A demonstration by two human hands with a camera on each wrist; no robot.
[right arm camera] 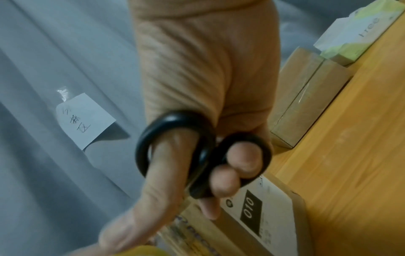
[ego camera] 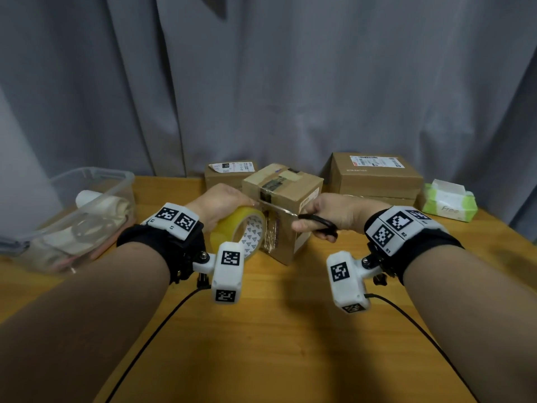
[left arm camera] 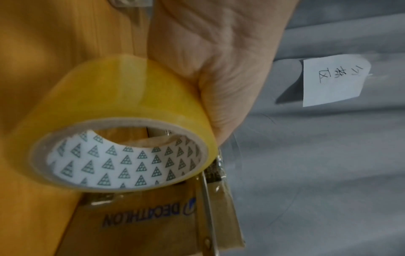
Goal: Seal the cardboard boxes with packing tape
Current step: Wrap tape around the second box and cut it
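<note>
we've got our left hand (ego camera: 220,203) wrapped around the tape roll (ego camera: 236,232) and our right hand (ego camera: 325,212) with fingers through the scissors (ego camera: 318,225), blades at the strip stretched onto the small box (ego camera: 283,207) mid-table. looks like this box is nearly sealed, just the cut left. three boxes total, the other two behind, one tape roll, one scissors. can't tell if those two are done.

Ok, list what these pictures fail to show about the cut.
- Scissors blade tips: head view, too thin against the box; right wrist view, hidden behind the right hand.
- Tape strip: clear film, barely visible in any view.
- Left hand fingers: hidden behind the tape roll.
</note>
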